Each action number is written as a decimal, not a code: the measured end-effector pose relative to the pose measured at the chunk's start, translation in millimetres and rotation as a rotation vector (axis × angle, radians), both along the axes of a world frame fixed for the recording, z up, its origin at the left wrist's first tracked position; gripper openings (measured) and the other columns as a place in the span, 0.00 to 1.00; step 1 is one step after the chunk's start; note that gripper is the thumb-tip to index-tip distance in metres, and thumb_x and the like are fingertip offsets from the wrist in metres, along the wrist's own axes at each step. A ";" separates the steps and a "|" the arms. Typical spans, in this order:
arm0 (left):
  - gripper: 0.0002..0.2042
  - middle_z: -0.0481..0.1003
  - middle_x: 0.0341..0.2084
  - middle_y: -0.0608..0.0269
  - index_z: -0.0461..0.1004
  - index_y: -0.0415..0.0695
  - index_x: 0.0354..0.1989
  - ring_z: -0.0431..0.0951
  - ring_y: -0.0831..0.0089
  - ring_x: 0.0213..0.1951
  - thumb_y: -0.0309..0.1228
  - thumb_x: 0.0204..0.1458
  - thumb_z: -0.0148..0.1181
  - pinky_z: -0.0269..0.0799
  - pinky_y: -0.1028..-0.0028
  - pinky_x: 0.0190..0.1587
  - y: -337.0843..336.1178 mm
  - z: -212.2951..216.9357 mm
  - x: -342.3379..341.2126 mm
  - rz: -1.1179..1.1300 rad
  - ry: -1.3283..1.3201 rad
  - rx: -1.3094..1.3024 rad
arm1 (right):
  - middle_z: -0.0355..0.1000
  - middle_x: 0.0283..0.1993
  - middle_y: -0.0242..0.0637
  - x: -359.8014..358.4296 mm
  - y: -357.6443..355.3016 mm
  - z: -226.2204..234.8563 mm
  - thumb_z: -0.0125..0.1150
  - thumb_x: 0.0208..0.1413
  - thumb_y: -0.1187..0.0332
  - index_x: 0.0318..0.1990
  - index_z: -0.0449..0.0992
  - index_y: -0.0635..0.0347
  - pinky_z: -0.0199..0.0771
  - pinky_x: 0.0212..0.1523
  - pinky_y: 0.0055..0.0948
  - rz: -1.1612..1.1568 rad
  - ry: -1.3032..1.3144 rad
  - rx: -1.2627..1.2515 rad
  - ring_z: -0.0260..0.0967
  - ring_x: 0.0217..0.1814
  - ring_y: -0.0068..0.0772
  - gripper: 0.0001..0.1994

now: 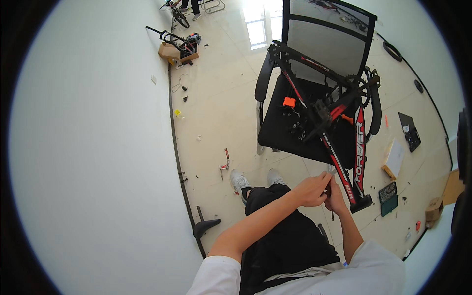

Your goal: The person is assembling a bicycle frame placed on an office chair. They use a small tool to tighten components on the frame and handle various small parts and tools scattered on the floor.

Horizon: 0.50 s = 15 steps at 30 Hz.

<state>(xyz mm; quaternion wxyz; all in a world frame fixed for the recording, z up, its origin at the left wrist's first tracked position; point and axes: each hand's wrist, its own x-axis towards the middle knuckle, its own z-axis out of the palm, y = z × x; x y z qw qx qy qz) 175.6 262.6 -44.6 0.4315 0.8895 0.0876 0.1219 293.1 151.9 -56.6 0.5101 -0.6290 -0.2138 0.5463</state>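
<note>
My left hand and my right hand meet above my lap, just in front of the chair. Fingers of both are closed and overlap. From beneath my right hand sticks out a thin dark rod; its kind is not clear. Something small and silvery shows at the fingertips, too small to name. What my left hand pinches is hidden. Close to my right hand, a black, red and white bicycle frame lies across the black office chair, its crank and chainring still attached at the far right.
On the chair seat are an orange item and several small parts. A bicycle saddle lies by the left wall. At right on the floor are an open green tool case, a white box and a black case. Someone's legs show far off.
</note>
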 end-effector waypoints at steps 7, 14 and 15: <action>0.25 0.67 0.41 0.40 0.56 0.34 0.47 0.73 0.42 0.37 0.25 0.39 0.57 0.70 0.54 0.37 -3.0 -5.1 7.1 0.012 0.084 -0.029 | 0.61 0.16 0.26 6.0 -2.5 -4.6 0.34 0.65 0.41 0.42 0.73 0.62 0.42 0.09 0.21 -0.006 0.036 -0.094 0.46 0.08 0.15 0.30; 0.25 0.67 0.43 0.37 0.54 0.34 0.51 0.72 0.40 0.40 0.24 0.43 0.54 0.69 0.54 0.41 -14.9 3.5 34.3 0.034 0.005 -0.112 | 0.64 0.20 0.30 29.1 -11.3 -35.8 0.37 0.68 0.51 0.31 0.73 0.61 0.52 0.19 0.21 -0.153 -0.503 0.244 0.55 0.18 0.17 0.25; 0.25 0.67 0.43 0.37 0.53 0.34 0.52 0.72 0.40 0.41 0.24 0.44 0.53 0.69 0.54 0.41 -16.1 6.6 36.3 0.046 -0.012 -0.097 | 0.65 0.23 0.31 26.1 -12.6 -22.3 0.38 0.69 0.56 0.31 0.72 0.64 0.55 0.25 0.22 -0.151 -0.461 0.231 0.57 0.24 0.19 0.23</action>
